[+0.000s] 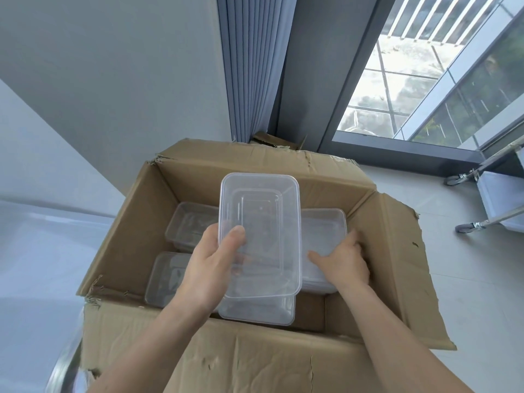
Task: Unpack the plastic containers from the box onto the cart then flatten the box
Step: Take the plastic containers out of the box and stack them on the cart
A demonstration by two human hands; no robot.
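- I should lift both straight up and level, clear of the box (pixel 136 222) walls, before swinging right to the cart (pixel 493 199).
- My left hand (pixel 209 268) pinches a clear container (pixel 261 217), raised over the box's middle.
- My right hand (pixel 343 259) curls round a second container (pixel 323 231), low against the right wall.

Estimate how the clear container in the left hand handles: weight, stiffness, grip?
Probably light: the left hand holds the clear container by one end, thumb on top. Thin see-through walls suggest some flex under squeeze. Smooth glossy plastic may slip.
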